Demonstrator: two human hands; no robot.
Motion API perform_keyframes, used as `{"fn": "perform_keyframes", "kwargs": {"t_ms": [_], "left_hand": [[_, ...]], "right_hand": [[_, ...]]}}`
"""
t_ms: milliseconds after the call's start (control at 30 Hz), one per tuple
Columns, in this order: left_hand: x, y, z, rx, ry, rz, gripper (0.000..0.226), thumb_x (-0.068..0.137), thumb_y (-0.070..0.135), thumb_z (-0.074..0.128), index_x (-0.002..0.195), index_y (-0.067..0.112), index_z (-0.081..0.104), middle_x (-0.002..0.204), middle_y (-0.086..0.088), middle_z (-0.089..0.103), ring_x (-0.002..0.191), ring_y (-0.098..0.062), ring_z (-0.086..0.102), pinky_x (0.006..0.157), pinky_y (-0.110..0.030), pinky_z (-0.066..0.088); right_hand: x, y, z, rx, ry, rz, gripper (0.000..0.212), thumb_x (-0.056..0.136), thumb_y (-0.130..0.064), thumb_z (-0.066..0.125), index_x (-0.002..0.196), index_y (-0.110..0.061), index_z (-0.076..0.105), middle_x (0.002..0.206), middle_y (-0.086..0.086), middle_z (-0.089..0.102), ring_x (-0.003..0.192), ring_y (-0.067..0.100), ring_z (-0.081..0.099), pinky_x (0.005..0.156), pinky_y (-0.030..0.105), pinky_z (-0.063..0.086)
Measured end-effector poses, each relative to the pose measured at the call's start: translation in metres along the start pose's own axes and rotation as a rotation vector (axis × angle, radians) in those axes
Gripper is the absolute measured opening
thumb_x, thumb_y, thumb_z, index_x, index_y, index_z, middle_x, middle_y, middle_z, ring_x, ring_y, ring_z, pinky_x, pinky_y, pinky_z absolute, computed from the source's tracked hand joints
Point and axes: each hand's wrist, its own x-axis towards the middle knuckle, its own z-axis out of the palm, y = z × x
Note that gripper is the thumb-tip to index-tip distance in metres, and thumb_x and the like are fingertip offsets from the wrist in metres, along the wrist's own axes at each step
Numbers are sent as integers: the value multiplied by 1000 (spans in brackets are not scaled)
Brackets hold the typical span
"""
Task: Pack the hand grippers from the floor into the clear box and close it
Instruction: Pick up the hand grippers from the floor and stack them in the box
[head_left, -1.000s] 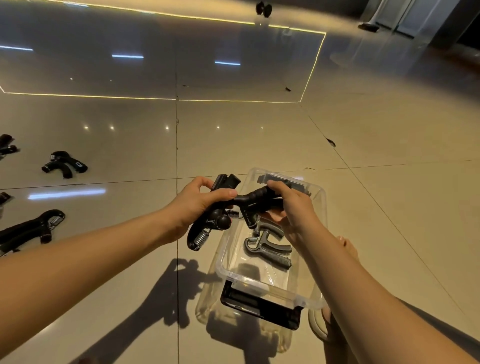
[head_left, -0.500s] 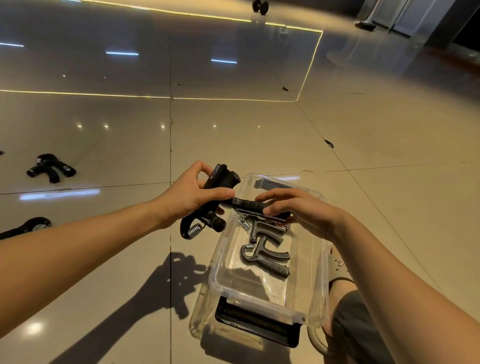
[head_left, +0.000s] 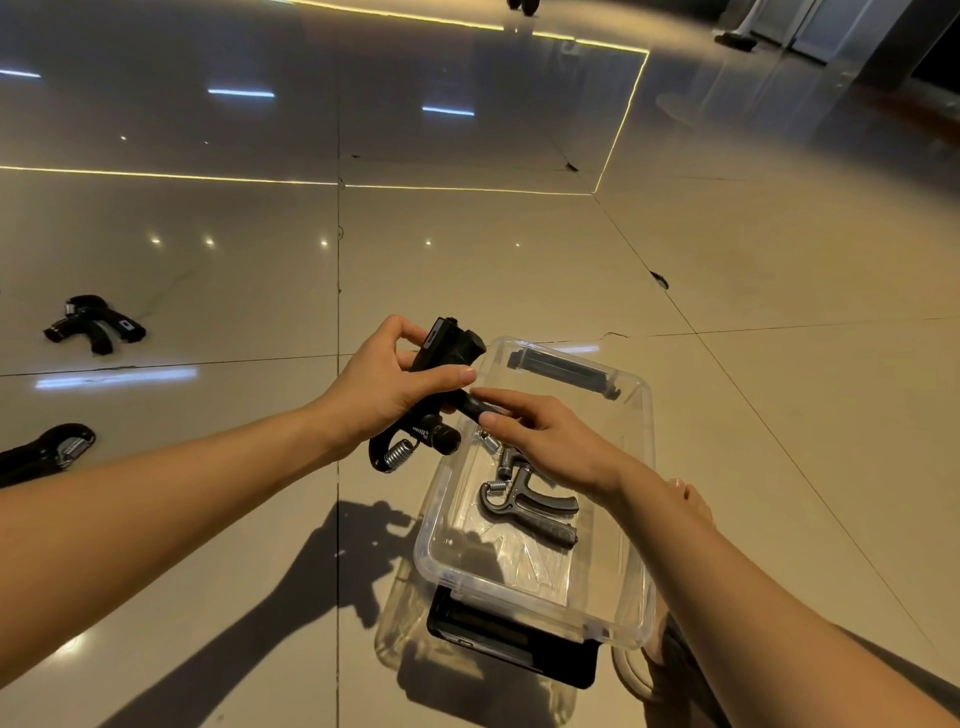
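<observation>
Hand gripper (head_left: 457, 348), black, over clear box (head_left: 647, 426) left rim: L hand (head_left: 384, 389) wraps its body, R hand (head_left: 545, 441) pinches 1 handle. 1 grey gripper (head_left: 524, 504) lies inside.

worn: dark grey shorts (head_left: 685, 675) | pale slipper (head_left: 629, 671), toes (head_left: 693, 500) showing | left hand (head_left: 384, 395), right hand (head_left: 550, 441), forearms (head_left: 156, 519) bare

The glossy beige tiled floor (head_left: 519, 249) mirrors ceiling lights and has a dark chip (head_left: 658, 280) right of centre. At the left, one black hand gripper (head_left: 96, 325) lies on it, and a second hand gripper (head_left: 47, 452) lies lower down at the frame's left edge. The clear box (head_left: 519, 596) stands at lower centre of the frame.
</observation>
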Motion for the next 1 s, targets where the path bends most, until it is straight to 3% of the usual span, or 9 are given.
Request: {"fn": "perform_keyframes", "kwargs": {"t_ms": [67, 200, 333, 500, 600, 700, 800, 900, 1000], "left_hand": [[0, -2, 0, -7, 3, 6, 68, 71, 41, 79, 125, 19, 45, 104, -11, 75, 83, -24, 78, 75, -35, 61], [2, -5, 1, -31, -31, 6, 63, 76, 36, 80, 125, 17, 46, 103, -12, 76, 87, -27, 77, 82, -44, 61], [4, -5, 3, -57, -64, -6, 58, 82, 32, 78, 127, 16, 45, 100, -10, 78, 91, -28, 77, 89, -47, 59], [-3, -10, 8, -53, -26, -18, 64, 75, 39, 80, 125, 18, 46, 105, -10, 76, 90, -23, 77, 81, -39, 61], [-8, -17, 8, -85, 35, -81, 73, 64, 44, 83, 123, 18, 46, 108, -7, 76, 89, -24, 77, 78, -41, 61], [-8, -27, 13, -124, 29, -171, 71, 69, 38, 85, 122, 14, 46, 108, -11, 75, 87, -29, 77, 78, -48, 63], [-9, -37, 20, -98, -5, -230, 64, 75, 32, 85, 122, 14, 46, 106, -14, 74, 85, -28, 78, 70, -41, 64], [-10, -43, 23, -88, -1, -237, 68, 69, 37, 86, 121, 16, 48, 105, -12, 75, 85, -25, 78, 66, -37, 62], [-7, -45, 24, -77, 9, -214, 77, 60, 47, 84, 121, 18, 48, 105, -10, 76, 88, -24, 77, 75, -40, 62]], "right_hand": [[0, 3, 3, -4, 27, -11, 48, 102, -33, 56, 149, -28, 48, 132, -2, 64, 114, 10, 61, 101, 30, 46], [-2, 6, 6, 31, 91, -17, 48, 99, -28, 62, 146, -30, 51, 113, -8, 66, 94, 3, 62, 82, 20, 46], [0, 13, 16, 40, 209, -39, 50, 94, -45, 66, 140, -28, 58, 124, -4, 68, 111, 10, 64, 100, 37, 52], [-11, 26, 18, -156, 313, -63, 50, 94, -48, 64, 141, -36, 53, 108, -6, 56, 100, 10, 57, 92, 37, 51], [-23, 47, 15, -285, 340, -32, 65, 88, -43, 71, 147, -36, 45, 113, -8, 54, 104, 13, 56, 94, 39, 51], [-30, 63, 19, -354, 277, 36, 88, 82, -36, 78, 155, -31, 29, 138, -3, 52, 124, 18, 53, 106, 41, 47], [-26, 80, 37, -396, 162, 191, 106, 78, -35, 84, 160, -24, 17, 157, 0, 39, 140, 22, 44, 114, 40, 40], [-19, 101, 55, -328, 129, 277, 105, 71, -36, 89, 155, -18, 28, 151, 1, 47, 137, 25, 48, 112, 39, 42], [-13, 108, 67, -342, 30, 332, 98, 71, -28, 90, 150, -15, 33, 148, 5, 50, 132, 27, 51, 107, 36, 43]]}}
